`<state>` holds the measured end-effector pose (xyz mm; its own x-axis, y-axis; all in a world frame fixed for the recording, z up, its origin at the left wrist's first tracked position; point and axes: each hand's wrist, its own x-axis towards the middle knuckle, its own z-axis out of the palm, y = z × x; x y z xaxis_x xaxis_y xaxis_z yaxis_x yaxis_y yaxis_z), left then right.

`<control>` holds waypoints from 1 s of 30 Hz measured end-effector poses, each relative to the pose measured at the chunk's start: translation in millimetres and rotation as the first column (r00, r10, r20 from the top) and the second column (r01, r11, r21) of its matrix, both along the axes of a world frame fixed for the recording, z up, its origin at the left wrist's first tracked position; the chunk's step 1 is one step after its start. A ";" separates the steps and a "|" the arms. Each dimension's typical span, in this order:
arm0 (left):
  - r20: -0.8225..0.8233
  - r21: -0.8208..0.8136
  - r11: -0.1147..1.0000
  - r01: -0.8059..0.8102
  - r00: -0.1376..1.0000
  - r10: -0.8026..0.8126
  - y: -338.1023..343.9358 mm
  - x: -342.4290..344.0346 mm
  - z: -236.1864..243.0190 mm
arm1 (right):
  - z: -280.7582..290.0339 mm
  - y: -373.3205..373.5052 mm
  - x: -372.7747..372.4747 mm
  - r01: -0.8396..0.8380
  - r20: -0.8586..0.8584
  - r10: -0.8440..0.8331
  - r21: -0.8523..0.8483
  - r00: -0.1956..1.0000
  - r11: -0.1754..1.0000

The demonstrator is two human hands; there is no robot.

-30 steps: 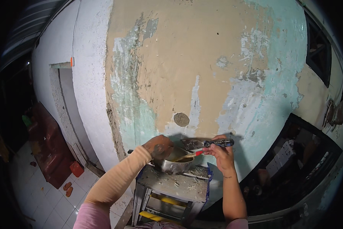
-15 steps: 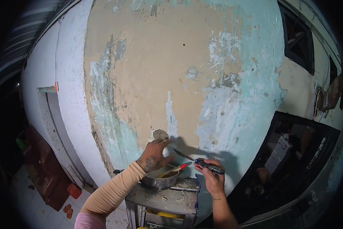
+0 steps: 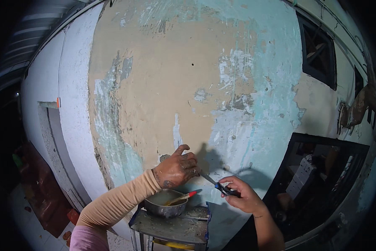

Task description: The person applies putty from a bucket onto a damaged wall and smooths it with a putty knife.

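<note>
In my right hand [image 3: 242, 194] is a narrow-bladed knife [image 3: 220, 188] with a black and blue handle, its blade angled up to the left. My left hand [image 3: 176, 168] has its fingers curled at the blade's far end, one finger raised; the contact itself is partly hidden. Below the left hand sits a round metal bowl [image 3: 165, 210] of murky contents, with a red-tipped brush [image 3: 183, 198] leaning over its rim. The patchy wall [image 3: 163, 92] rises right behind both hands. A grey mortar-like spot [image 3: 164, 157] shows on it beside my left hand.
The bowl rests on a worn stepladder top [image 3: 171, 228] with crumbs on it. Dark window frames [image 3: 318, 50] are at the right, and a dark opening [image 3: 318, 180] lies below. At the lower left are a doorway [image 3: 64, 146] and a reddish-brown sheet [image 3: 45, 196].
My left hand has moved from the grey spot on the wall, its spread fingers now curling at the knife's blade. The right hand has turned the knife and lowered slightly. The view has tilted up.
</note>
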<state>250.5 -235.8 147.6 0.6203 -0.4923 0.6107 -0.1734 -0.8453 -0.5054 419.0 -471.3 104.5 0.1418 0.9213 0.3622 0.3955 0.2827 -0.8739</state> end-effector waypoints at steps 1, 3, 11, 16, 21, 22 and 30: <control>0.000 0.000 1.000 0.001 1.000 -0.001 -0.4 -1.7 1.3 | -0.5 1.2 4.8 -0.034 0.073 0.032 0.038 0.997 0.999; 0.014 -0.231 0.964 0.130 0.991 -0.131 0.5 -8.8 3.4 | 9.9 -5.1 8.0 -0.081 0.021 0.081 -0.020 0.996 0.997; -0.065 -0.892 0.443 0.092 0.943 -0.326 10.0 -24.1 -40.9 | -23.8 0.1 27.3 -0.385 -0.369 0.350 -0.023 0.861 0.923; -0.192 -0.877 0.478 -0.054 0.951 -0.244 34.1 -30.7 -79.8 | -32.2 3.5 26.0 -0.454 -0.559 0.435 0.115 0.705 0.884; -0.601 -0.453 0.732 -0.509 0.781 0.170 51.8 -48.3 -81.8 | 8.5 -8.7 25.5 0.100 0.196 -0.186 0.384 0.963 0.918; -0.714 -0.187 0.736 -0.651 0.605 0.354 55.6 -48.0 -81.2 | 20.6 -10.6 24.8 0.113 0.471 -0.463 0.599 0.751 0.793; -0.450 -0.288 0.734 -0.615 0.763 0.463 68.8 -55.9 -77.6 | 106.6 -0.7 31.2 0.187 0.531 -0.782 0.774 0.327 0.604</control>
